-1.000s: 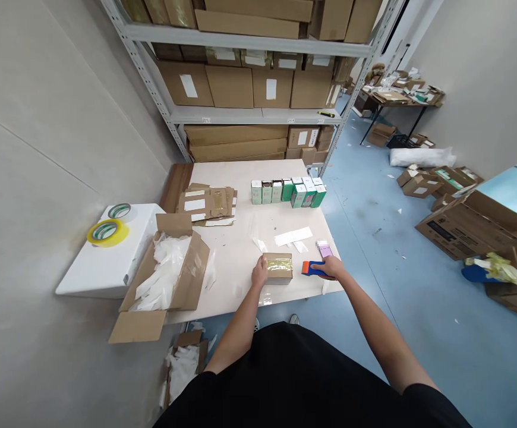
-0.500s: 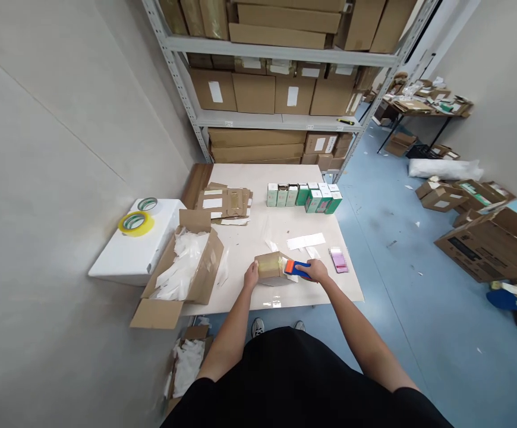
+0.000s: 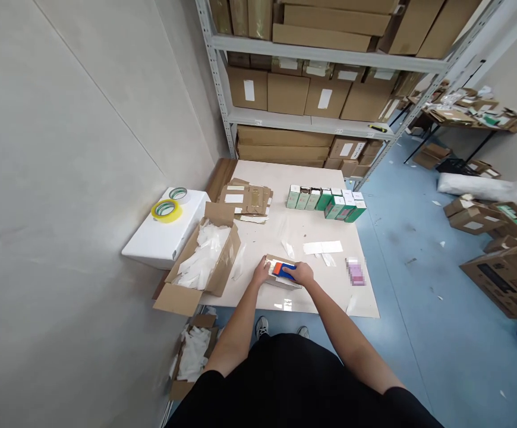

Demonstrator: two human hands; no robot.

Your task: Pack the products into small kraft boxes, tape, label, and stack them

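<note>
A small cardboard box (image 3: pixel 284 284) lies near the front edge of the table, a white patch showing on its top. My left hand (image 3: pixel 261 272) grips the box at its left end. In my right hand (image 3: pixel 303 274) is a scraper (image 3: pixel 284 271) with a blue handle and an orange head. Its head rests over the white patch, pointing left towards my left hand; the blade edge is too small to see. Behind the box lie a white paper strip (image 3: pixel 322 247) and scraps of clear film (image 3: pixel 287 248).
An open carton (image 3: pixel 220 268) of white strips stands at the left, beside rolls of tape (image 3: pixel 166 210). Flattened cardboard (image 3: pixel 254 199) and several green-and-white boxes (image 3: pixel 336 207) sit farther back. Loaded shelving (image 3: pixel 312 122) rises behind the table (image 3: pixel 271 171).
My right hand and the scraper have moved left across the box, closer to my left hand. More white shows on the box top. My view has turned slightly left.
</note>
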